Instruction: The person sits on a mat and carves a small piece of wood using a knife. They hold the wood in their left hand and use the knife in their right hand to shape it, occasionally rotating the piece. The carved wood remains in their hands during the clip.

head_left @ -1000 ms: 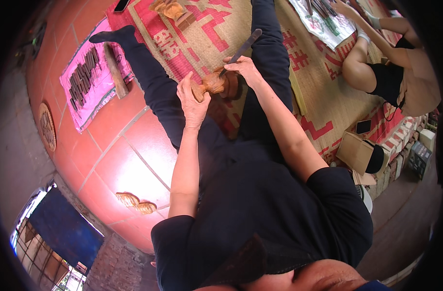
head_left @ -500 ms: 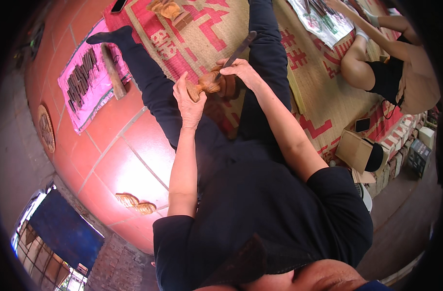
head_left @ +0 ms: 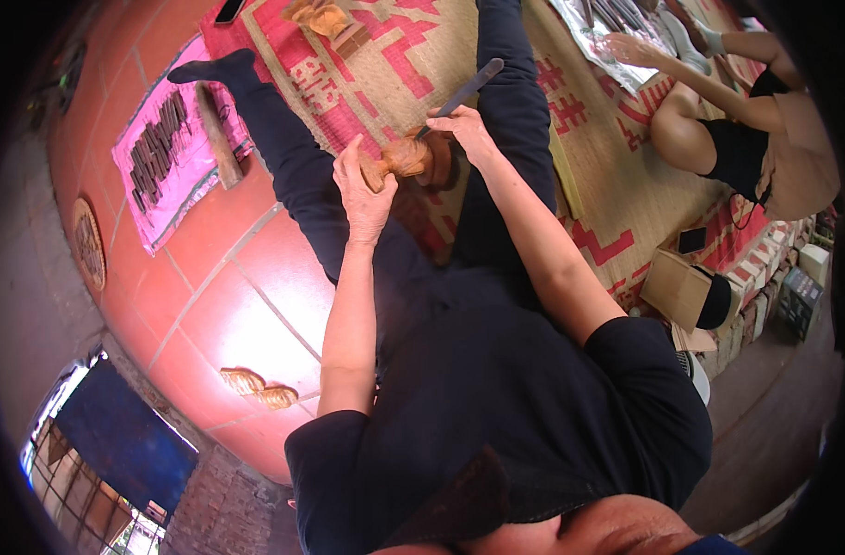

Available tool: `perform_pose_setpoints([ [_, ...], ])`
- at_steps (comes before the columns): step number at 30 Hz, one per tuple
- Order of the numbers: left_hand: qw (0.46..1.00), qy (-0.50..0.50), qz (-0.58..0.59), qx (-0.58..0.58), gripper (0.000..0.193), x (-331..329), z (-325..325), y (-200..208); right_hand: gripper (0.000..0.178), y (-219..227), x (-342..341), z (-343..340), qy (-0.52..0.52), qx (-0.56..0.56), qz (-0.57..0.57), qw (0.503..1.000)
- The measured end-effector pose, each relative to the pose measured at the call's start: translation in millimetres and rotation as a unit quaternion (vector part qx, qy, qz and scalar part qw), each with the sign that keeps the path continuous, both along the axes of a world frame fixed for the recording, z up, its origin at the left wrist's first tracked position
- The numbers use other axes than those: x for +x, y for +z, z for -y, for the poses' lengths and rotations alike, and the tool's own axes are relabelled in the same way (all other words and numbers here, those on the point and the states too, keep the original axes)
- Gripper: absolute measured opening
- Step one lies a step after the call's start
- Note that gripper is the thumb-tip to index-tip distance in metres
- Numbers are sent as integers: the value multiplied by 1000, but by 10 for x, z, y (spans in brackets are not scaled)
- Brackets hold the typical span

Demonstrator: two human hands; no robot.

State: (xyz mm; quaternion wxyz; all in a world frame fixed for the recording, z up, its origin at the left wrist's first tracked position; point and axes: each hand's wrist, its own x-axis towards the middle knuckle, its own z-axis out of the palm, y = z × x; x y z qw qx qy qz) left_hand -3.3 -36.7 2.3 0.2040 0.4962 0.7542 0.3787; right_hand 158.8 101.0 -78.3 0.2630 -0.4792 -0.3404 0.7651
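A brown wooden carving (head_left: 406,157) on a block-like base lies between my legs. My left hand (head_left: 363,192) is wrapped round its near left end, thumb on one side and fingers on the other. In my right hand (head_left: 461,129) is a long, dark carving chisel (head_left: 472,85), pinched low on its shaft. Its lower tip meets the carving's upper side, partly hidden by my fingers, while the broad flat end points up and to the right.
A second carving (head_left: 332,24) stands on the patterned mat (head_left: 394,74). Several chisels (head_left: 159,148) and a wooden mallet (head_left: 217,139) lie on pink cloth (head_left: 147,228). Carved pieces (head_left: 260,388) rest on the tiles. Another person (head_left: 718,120) sits at right beside more tools.
My right hand and the chisel have shifted slightly right, and the chisel leans more to the right. My left hand keeps its hold. The other person's hand has moved down and left.
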Motion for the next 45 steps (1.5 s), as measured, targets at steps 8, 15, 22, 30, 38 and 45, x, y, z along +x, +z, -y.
perform_pose_setpoints([
  [8,1000,1,-1,-10,76,-8,7,-11,30,-48,6,18,35,36,-12,999],
  [15,1000,2,-10,5,76,24,4,13,24,41,31,39,22,6,-27,999],
  [22,1000,0,-14,0,76,27,-21,16,26,26,-59,45,-51,11,-19,998],
  [30,1000,1,-21,-7,75,22,-27,23,32,-3,-20,40,-40,18,2,999],
  [38,1000,10,-20,-4,77,8,-1,-29,36,201,74,161,93,73,-30,993],
  [45,1000,13,-5,-6,74,-5,-9,-33,27,132,64,93,-32,-13,-58,998],
])
